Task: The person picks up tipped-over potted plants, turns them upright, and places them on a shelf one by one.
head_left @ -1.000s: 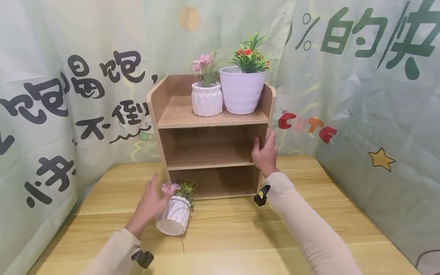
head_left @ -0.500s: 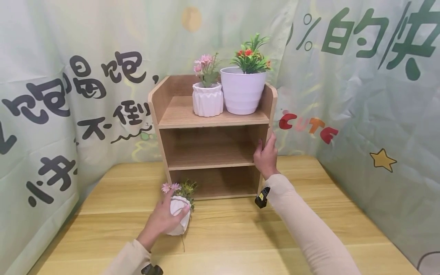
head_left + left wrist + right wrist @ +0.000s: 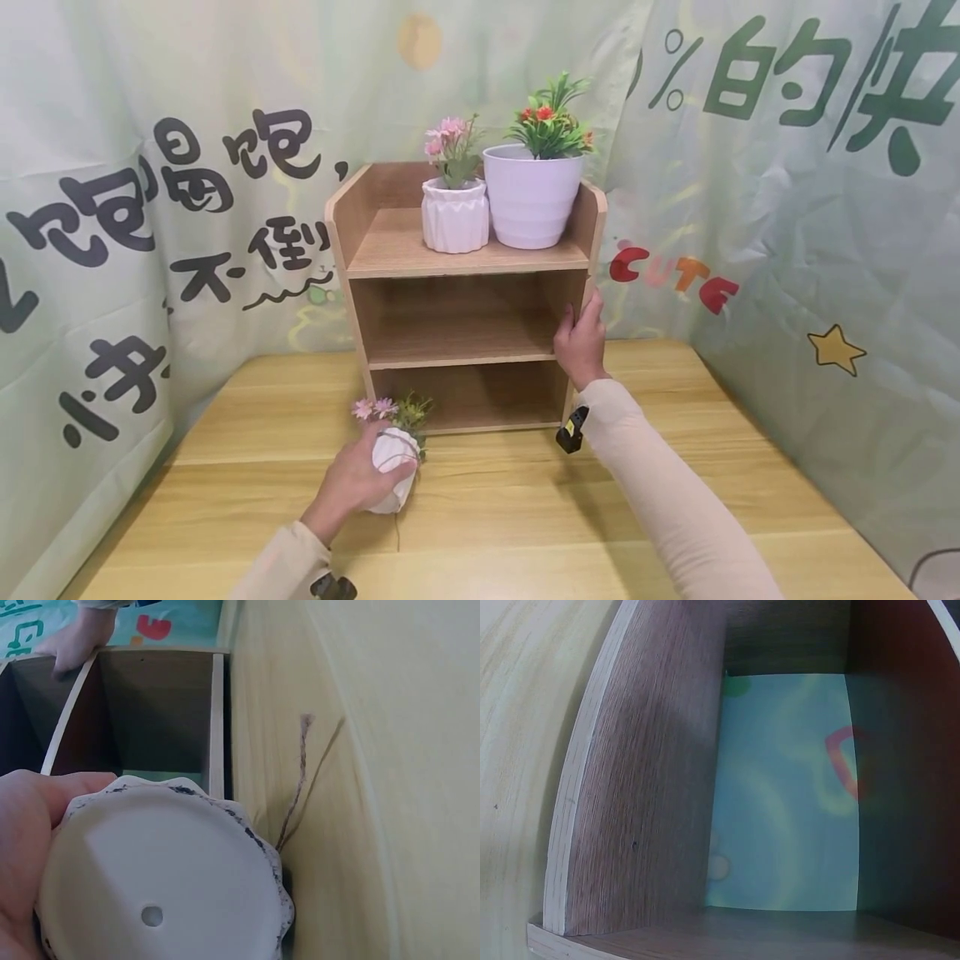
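My left hand [image 3: 354, 477] grips a small white flowerpot [image 3: 396, 452] with pink flowers [image 3: 375, 408] and green sprigs. The pot is tipped over at the shelf's lower left front, flowers toward the shelf. In the left wrist view the fluted pot's base [image 3: 180, 855] faces the camera, showing a small round hole, and a twine end [image 3: 301, 769] sticks out beside it. My right hand [image 3: 581, 343] holds the right side panel of the wooden shelf [image 3: 465, 268], thumb on the inner side, at the middle compartment. The right wrist view looks into the shelf's lowest compartment [image 3: 641, 795], open at the back.
On the shelf's top stand a white ribbed pot [image 3: 455, 218] with pink flowers and a larger white pot [image 3: 532, 200] with red flowers. The wooden table [image 3: 510, 517] extends in front. Printed fabric curtains [image 3: 787, 217] hang behind and at both sides.
My left hand has moved right, from beside the tipped pot onto it, and now grips it. The right hand's thumb has closed in on the shelf's side panel. The shelf has stayed put.
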### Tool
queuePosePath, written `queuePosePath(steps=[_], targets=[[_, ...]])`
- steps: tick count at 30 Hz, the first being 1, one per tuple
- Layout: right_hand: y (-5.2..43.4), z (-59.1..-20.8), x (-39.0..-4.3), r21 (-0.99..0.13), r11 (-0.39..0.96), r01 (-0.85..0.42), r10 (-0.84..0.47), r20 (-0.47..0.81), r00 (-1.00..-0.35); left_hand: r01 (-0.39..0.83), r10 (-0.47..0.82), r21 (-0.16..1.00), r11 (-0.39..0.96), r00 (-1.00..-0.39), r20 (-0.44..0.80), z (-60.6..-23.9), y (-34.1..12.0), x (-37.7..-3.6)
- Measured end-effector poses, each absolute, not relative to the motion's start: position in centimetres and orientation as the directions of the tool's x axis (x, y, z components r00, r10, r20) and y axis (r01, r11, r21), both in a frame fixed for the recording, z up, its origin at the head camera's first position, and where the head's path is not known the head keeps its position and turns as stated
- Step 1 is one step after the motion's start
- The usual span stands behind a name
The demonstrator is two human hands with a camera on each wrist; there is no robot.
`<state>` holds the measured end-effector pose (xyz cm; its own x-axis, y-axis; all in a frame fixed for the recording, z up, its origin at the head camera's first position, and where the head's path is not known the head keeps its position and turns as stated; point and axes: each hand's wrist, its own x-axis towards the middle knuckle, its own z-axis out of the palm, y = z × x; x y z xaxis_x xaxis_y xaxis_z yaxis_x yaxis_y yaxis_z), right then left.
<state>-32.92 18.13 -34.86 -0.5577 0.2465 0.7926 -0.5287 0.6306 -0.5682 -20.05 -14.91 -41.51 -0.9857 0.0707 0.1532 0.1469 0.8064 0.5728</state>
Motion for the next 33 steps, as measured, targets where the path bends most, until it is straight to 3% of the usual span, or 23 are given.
queuePosePath(steps=[8,18,33], targets=[[18.2,-34.7,-32.8,-0.581,0.623,-0.524,0.25,0.782,-0.57,0.191,0.104,0.534,0.824,-0.977,0.188,-41.8,-15.0,-20.1],[18.1,-34.7,-32.7,-0.585,0.621,-0.522,0.244,0.777,-0.58,0.14,0.088,0.555,0.82,-0.989,0.119,-41.2,-15.1,-19.6],[18.2,-34.9,-33.0,-0.553,0.64,-0.534,0.25,0.806,-0.536,0.193,0.112,0.587,0.786,-0.979,0.171,-41.7,-14.9,-19.0]])
